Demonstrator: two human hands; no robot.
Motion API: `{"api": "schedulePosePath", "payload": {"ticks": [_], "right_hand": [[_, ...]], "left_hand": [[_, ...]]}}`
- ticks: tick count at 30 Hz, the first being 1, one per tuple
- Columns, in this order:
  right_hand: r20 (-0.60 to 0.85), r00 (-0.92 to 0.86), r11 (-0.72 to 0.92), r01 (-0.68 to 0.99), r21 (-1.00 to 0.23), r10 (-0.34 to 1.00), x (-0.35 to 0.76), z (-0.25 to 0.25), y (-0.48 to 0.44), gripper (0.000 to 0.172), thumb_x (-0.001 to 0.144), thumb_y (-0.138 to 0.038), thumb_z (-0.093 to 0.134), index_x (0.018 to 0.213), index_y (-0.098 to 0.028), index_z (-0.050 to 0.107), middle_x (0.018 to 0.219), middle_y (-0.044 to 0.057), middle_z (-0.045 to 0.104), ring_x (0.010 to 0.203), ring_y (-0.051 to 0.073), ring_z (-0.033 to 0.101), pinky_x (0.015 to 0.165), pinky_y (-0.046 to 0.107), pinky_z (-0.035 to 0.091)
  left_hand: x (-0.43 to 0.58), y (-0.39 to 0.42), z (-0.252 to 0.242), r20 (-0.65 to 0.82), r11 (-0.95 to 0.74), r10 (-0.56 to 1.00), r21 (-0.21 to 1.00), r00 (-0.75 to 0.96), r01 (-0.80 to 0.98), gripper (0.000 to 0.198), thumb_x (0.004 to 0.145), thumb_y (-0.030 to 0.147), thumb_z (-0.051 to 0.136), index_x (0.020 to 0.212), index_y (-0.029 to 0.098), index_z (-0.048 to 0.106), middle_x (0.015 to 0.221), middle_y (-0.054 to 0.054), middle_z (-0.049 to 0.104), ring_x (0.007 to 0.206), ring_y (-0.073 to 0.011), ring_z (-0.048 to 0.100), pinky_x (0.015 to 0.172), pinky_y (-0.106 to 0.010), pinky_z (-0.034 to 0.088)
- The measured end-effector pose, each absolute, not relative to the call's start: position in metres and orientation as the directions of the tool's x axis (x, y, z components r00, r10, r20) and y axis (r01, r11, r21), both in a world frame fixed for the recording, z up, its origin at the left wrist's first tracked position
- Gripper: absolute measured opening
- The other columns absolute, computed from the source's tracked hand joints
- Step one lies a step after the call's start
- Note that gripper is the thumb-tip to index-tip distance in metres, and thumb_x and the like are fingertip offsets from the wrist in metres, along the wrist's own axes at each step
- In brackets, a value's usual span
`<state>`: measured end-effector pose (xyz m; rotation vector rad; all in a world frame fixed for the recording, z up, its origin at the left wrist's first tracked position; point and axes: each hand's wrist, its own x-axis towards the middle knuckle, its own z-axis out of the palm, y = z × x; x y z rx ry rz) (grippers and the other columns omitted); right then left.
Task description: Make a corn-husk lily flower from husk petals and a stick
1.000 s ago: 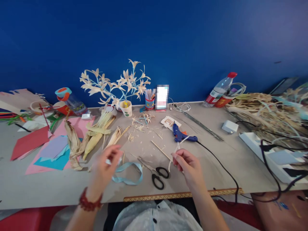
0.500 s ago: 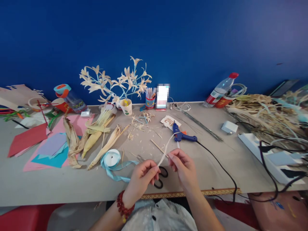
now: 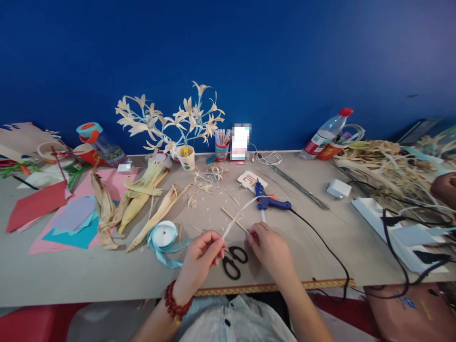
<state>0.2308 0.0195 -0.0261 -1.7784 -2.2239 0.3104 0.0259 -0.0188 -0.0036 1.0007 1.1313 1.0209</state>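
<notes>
My left hand is closed in a pinch on the near end of a pale corn husk strip, which arches up and right across the front of the glue gun. Low over the table, my right hand has its fingers drawn together at the near end of a thin wooden stick. Between my hands lie black-handled scissors, their blades mostly hidden by my left hand. The blue glue gun rests on a white card. Light blue ribbon on a white spool lies left.
Corn husks and coloured paper cover the left side. Behind stands a paper cup with husk flowers. To the right are wires, a power strip and another person's hand. The glue gun's cord crosses the table's front edge.
My right hand has come down to the stick's end. My left hand has shifted left with the strip, baring more of the scissors' handles. Another person's hand has appeared at the far right.
</notes>
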Motion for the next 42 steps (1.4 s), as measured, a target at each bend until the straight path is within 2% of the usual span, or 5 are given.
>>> {"api": "schedulePosePath", "payload": {"ticks": [5,11,23,31,42], "right_hand": [[0.13,-0.184,0.225,0.822,-0.523,0.974,0.238,-0.011,0.021,0.005,0.086,-0.025,0.054,0.082,-0.022,0.057,0.081,0.006,0.067,0.077,0.023,0.063,0.065,0.03,0.044],[-0.051,-0.3,0.071,0.383,-0.921,0.953,0.229,0.001,0.006,0.015,0.096,-0.034,0.044,0.103,-0.022,0.05,0.073,-0.001,0.062,0.059,0.015,0.057,0.057,0.025,0.043],[-0.1,-0.483,0.101,0.373,-0.922,0.87,0.198,0.004,-0.003,0.046,0.102,-0.047,0.033,0.067,-0.02,0.047,0.062,-0.003,0.052,0.06,0.013,0.05,0.06,0.024,0.036],[-0.127,-0.504,-0.025,0.205,-0.978,0.855,0.194,-0.006,-0.004,0.054,0.099,-0.055,0.036,0.061,-0.018,0.049,0.054,-0.004,0.048,0.053,0.01,0.044,0.056,0.023,0.034],[-0.36,-0.564,-0.463,-0.044,-0.885,0.743,0.188,-0.004,-0.006,0.058,0.081,-0.069,0.056,0.057,-0.016,0.055,0.04,-0.006,0.041,0.035,0.006,0.031,0.036,0.02,0.016]], "left_hand": [[0.026,-0.02,-0.001,-0.24,0.257,0.962,0.958,0.129,-0.128,0.028,0.088,0.042,0.056,0.078,0.016,0.06,0.063,0.002,0.055,0.051,-0.0077,0.046,0.05,-0.02,0.035],[0.026,-0.018,0.0,-0.216,0.223,0.968,0.974,0.125,-0.045,0.024,0.09,0.036,0.053,0.077,0.016,0.058,0.063,0.002,0.054,0.054,-0.0085,0.047,0.052,-0.02,0.036],[0.027,-0.021,0.015,0.012,-0.07,0.984,0.944,0.179,0.321,0.025,0.093,0.025,0.049,0.07,0.018,0.056,0.065,0.001,0.056,0.062,-0.0119,0.049,0.06,-0.023,0.037],[0.023,-0.024,0.009,0.026,-0.079,0.977,0.966,0.213,0.245,0.019,0.093,0.026,0.05,0.078,0.017,0.059,0.071,0.0,0.061,0.067,-0.0132,0.054,0.065,-0.024,0.041],[0.021,-0.028,-0.007,-0.029,0.03,0.979,1.0,0.203,0.001,0.02,0.092,0.029,0.056,0.076,0.016,0.06,0.066,0.001,0.055,0.06,-0.01,0.049,0.056,-0.02,0.038]]}}
